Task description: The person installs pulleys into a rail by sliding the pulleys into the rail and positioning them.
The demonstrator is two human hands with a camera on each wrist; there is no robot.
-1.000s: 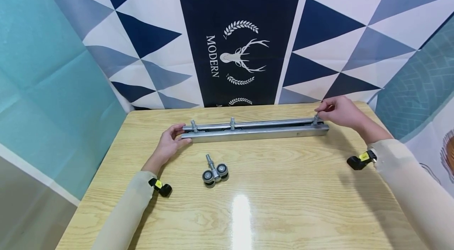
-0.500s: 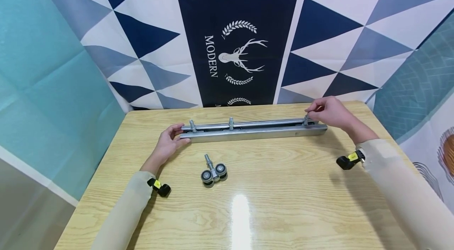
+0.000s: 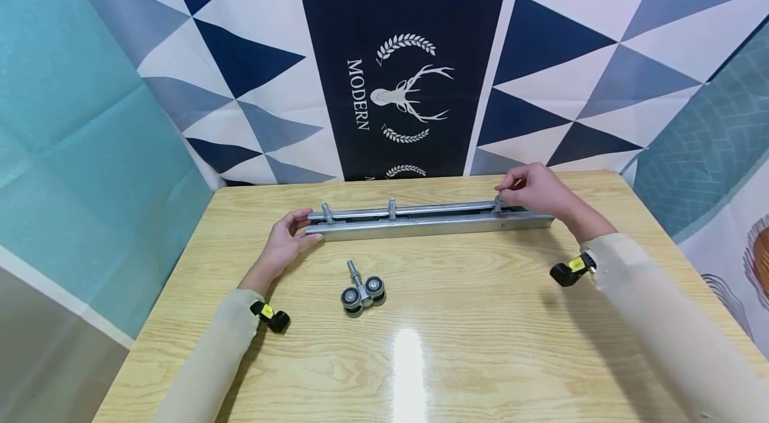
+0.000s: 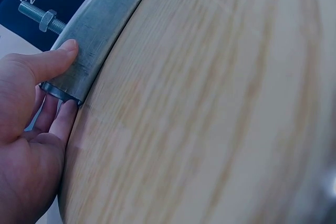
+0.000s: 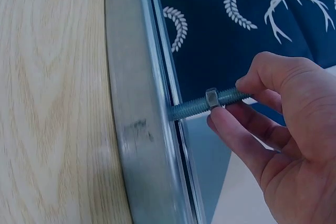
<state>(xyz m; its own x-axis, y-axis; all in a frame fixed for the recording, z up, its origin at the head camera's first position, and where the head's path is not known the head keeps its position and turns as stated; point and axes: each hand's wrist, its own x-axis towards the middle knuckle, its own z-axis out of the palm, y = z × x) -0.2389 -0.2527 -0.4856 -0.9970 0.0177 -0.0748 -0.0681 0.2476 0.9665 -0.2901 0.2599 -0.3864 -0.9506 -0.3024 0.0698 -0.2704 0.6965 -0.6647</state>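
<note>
A slotted metal rail [image 3: 414, 227] lies across the back of the table. My left hand [image 3: 284, 241] grips its left end, the thumb [image 4: 67, 51] on the near side wall. Out of the slot stand two threaded bolts, one near the left end [image 3: 327, 213] and one further right [image 3: 392, 209]. Toward the right end, my right hand [image 3: 535, 191] pinches a third threaded bolt [image 5: 189, 108] above its hex nut [image 5: 212, 98]. The lower part of that bolt is hidden in the rail. A loose roller trolley [image 3: 363, 291] with wheels and a bolt lies in front of the rail.
The wooden table [image 3: 468, 336] carries the rail and the trolley. Behind it hangs a patterned cloth [image 3: 414, 63], close to the table's back edge. A teal panel [image 3: 96, 143] rises on the left side.
My right hand has slid leftward along the rail with the bolt it pinches, away from the right end. The left hand keeps its grip, and the loose trolley stays put.
</note>
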